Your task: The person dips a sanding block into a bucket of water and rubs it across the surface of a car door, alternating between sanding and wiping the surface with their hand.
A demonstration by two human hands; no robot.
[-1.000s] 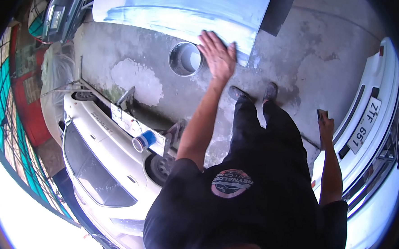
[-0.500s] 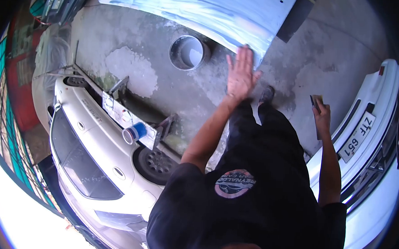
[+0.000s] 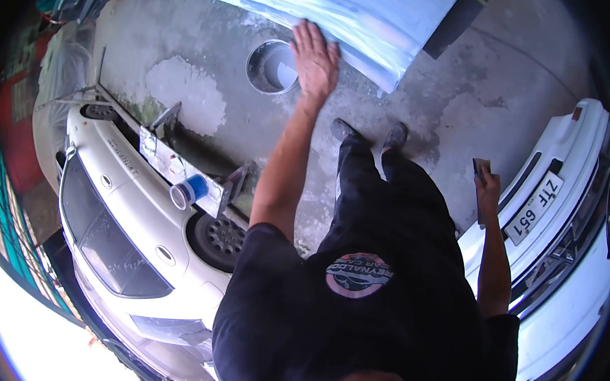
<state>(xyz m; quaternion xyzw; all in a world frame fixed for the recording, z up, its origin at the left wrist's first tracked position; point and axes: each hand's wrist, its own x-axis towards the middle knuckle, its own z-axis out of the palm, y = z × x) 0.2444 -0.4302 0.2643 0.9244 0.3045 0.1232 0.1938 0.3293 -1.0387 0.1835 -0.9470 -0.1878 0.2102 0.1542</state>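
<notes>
While the left hand (image 3: 315,60) is laid flat, fingers spread, on the near edge of the pale blue body panel (image 3: 355,14), the right hand (image 3: 488,190) is kept well apart from it, off by the right hip. It's closed round a small flat pad (image 3: 482,165) that pokes up past the fingertips. What the pad is made of can't be told, it's too small. So the panel is touched by the left palm only. The pad is held clear of it, nearer the white bumper (image 3: 558,231) with the ZTF 651 plate (image 3: 533,208).

Edges-wise, the panel is stretched across the top of the view. Its near edge is slanted from the upper left down to a corner at the right, a bit beyond the left hand. A round bucket (image 3: 273,66) is parked on the concrete floor (image 3: 476,89) just to the left of that hand, tucked against the panel's edge. Both shoes (image 3: 343,129) are planted on the floor a little short of the panel.

As for room to move, bare concrete is seen to the right of the panel's corner, between the shoes and the bumper. The left side is boxed in by a white car (image 3: 123,236). A blue-banded can (image 3: 189,190) is seen lying on a board (image 3: 158,156) set beside the car. The standing spot is flanked by car and bumper.
</notes>
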